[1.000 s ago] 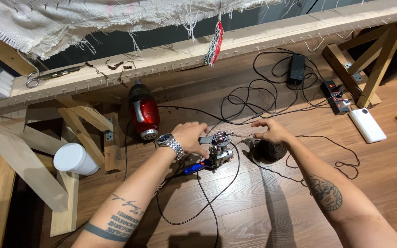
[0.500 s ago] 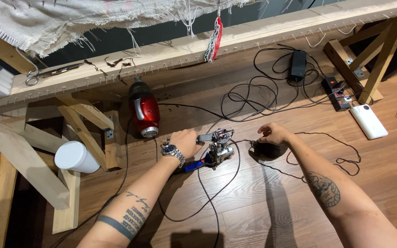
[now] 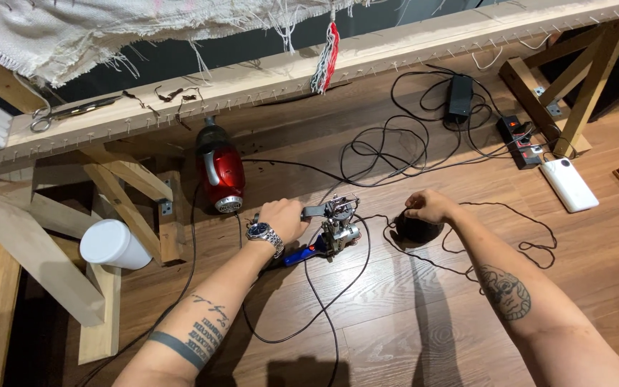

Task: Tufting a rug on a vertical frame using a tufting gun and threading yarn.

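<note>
My left hand (image 3: 281,219), with a wristwatch (image 3: 264,235) on the wrist, grips the grey handle of a small metal tufting gun (image 3: 336,223) that lies on the wooden floor. The gun has a blue grip and a black cord trailing toward me. My right hand (image 3: 428,206) rests, fingers curled, on top of a black yarn ball (image 3: 417,229) to the right of the gun. Black yarn runs from the ball toward the gun and loops off to the right.
A wooden frame beam (image 3: 266,79) with stretched white cloth (image 3: 109,29) spans the top. Under it stand a red handheld vacuum (image 3: 220,172), a white cup (image 3: 112,244), tangled black cables, a power adapter (image 3: 460,97), a power strip (image 3: 519,140) and a white power bank (image 3: 569,184). Scissors (image 3: 66,113) lie on the beam.
My left hand has slid down and closed around the gun's handle. My right hand has moved slightly right and settled onto the black yarn ball.
</note>
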